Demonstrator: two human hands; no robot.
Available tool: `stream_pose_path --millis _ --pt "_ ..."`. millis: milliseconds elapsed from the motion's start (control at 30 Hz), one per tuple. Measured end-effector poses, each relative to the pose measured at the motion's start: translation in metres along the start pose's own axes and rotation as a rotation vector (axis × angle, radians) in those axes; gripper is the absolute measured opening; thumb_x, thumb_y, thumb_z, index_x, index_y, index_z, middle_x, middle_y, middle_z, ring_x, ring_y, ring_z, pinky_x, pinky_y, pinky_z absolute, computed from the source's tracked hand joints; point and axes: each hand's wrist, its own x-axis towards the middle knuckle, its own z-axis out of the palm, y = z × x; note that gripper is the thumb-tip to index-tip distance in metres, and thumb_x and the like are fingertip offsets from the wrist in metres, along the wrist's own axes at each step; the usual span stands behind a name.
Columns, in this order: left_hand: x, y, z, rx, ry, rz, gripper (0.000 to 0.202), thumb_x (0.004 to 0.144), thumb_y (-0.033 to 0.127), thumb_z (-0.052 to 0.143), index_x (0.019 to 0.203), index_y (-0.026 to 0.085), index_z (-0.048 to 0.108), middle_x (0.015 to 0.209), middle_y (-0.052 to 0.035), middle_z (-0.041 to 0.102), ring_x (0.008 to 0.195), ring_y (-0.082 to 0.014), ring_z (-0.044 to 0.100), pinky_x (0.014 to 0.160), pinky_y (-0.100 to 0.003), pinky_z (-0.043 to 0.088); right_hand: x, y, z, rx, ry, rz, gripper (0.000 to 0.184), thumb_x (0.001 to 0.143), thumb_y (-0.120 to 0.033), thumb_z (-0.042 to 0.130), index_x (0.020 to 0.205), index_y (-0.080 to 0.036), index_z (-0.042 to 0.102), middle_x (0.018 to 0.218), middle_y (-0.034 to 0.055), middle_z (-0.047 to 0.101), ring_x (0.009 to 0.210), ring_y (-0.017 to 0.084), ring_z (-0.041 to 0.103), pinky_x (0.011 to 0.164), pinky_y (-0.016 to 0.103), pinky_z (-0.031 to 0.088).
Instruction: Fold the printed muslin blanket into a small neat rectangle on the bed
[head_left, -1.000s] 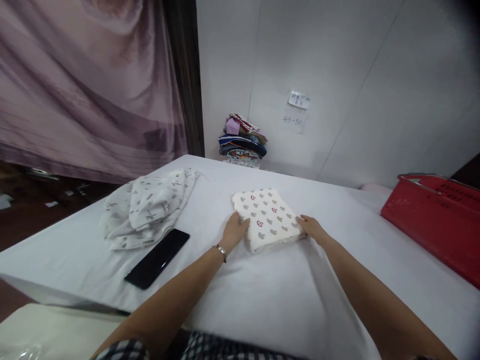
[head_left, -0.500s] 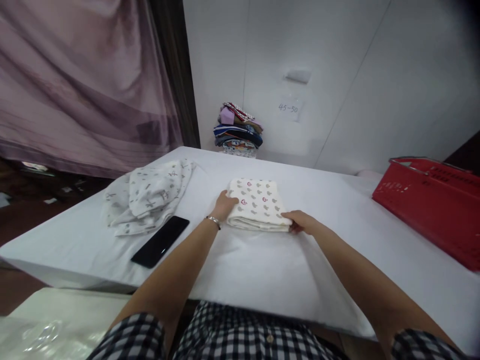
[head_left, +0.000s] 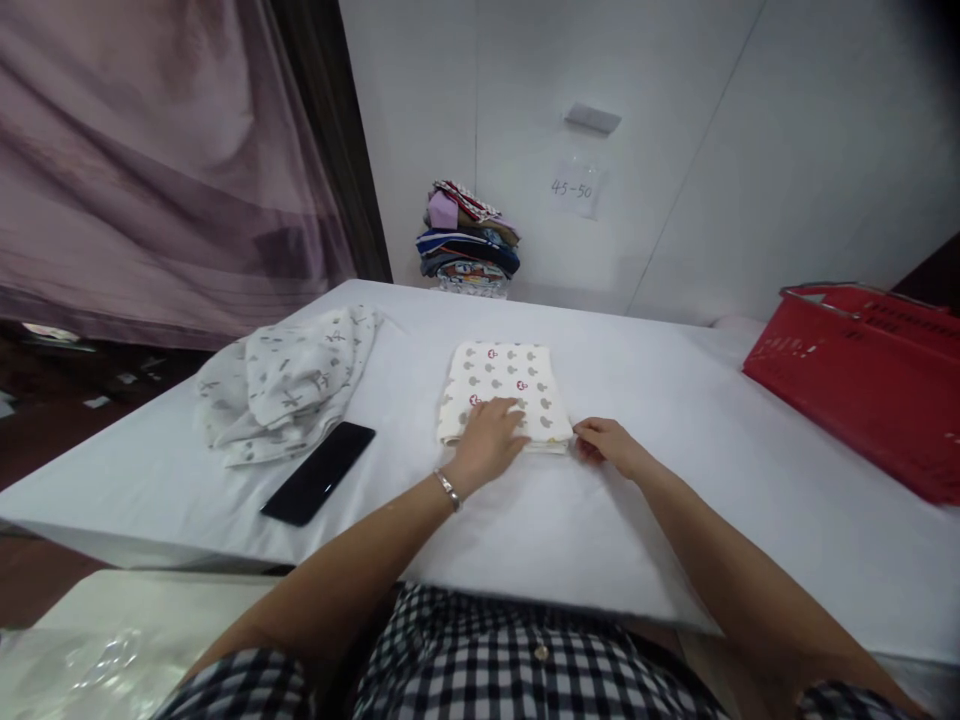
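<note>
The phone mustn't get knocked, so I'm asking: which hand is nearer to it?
Left. The left hand is right of the phone, resting on the folded cloth; the right hand is farther right, by the folded cloth's near right corner.

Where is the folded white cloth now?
In the head view, the folded white cloth lies near the centre, on the table, right of the phone; the left hand is over its near edge, the right hand at its near right corner.

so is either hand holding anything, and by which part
The right hand is at the near right corner of the folded cloth, perhaps pinching it; a grip cannot be told for sure. The left hand only rests on top.
</note>
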Motion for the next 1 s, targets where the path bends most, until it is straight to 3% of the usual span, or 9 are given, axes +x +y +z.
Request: stream_pose_path --millis 100,267,400,500,833,1000 --pt "0.005 0.023 0.018 -0.022 -0.098 0.074 0.036 0.078 0.031 0.059 0.112 0.024 0.053 0.127 -0.0078 0.046 0.120 -0.0243 0.037 0.102 -0.041 0.023 -0.005 0.004 0.007 -0.023 -0.022 -0.040 0.007 0.077 -0.020 0.050 0.072 -0.016 0.054 0.061 0.0007 0.061 0.043 0.009 0.053 0.034 0.018 0.035" --pt "0.020 0.027 0.034 -0.036 -0.109 -0.036 0.021 0.084 0.029 0.049 0.103 0.024 0.057 0.109 -0.0060 0.057 0.107 -0.0218 0.046 0.092 -0.036 0.029 -0.003 0.016 0.011 0.039 -0.022 -0.107 0.007 0.073 -0.023 0.053 0.074 -0.015 0.055 0.064 0.0006 0.062 0.043 0.007 0.052 0.034 0.016 0.034" --pt "0.025 0.025 0.037 -0.035 -0.020 -0.141 0.019 0.087 0.029 0.042 0.089 0.021 0.059 0.092 -0.0047 0.061 0.094 -0.0201 0.050 0.081 -0.033 0.033 0.001 0.024 0.012 0.148 0.077 -0.168 0.015 0.074 -0.027 0.052 0.082 -0.015 0.056 0.067 0.0007 0.061 0.043 0.007 0.052 0.032 0.016 0.032" --pt "0.026 0.026 0.038 -0.017 0.014 -0.213 0.021 0.088 0.031 0.040 0.085 0.021 0.059 0.088 -0.0045 0.062 0.089 -0.0190 0.052 0.077 -0.031 0.034 0.001 0.026 0.012 0.189 0.078 -0.177 0.019 0.073 -0.026 0.051 0.087 -0.015 0.057 0.069 0.0011 0.062 0.044 0.008 0.053 0.032 0.016 0.033" --pt "0.027 0.036 0.043 -0.002 0.017 -0.274 0.018 0.085 0.027 0.045 0.092 0.022 0.061 0.094 -0.0038 0.064 0.095 -0.0196 0.052 0.084 -0.032 0.034 -0.002 0.024 0.017 0.072 0.020 -0.202 0.018 0.073 -0.020 0.051 0.089 -0.015 0.057 0.064 -0.0012 0.061 0.040 0.006 0.050 0.031 0.015 0.032" --pt "0.032 0.035 0.041 -0.058 -0.016 -0.337 0.025 0.089 0.033 0.038 0.091 0.021 0.061 0.091 -0.0040 0.064 0.090 -0.0184 0.054 0.079 -0.029 0.037 -0.004 0.021 0.018 0.167 0.027 -0.196 0.018 0.073 -0.021 0.051 0.089 -0.015 0.056 0.065 -0.0013 0.062 0.038 0.006 0.049 0.029 0.015 0.030"
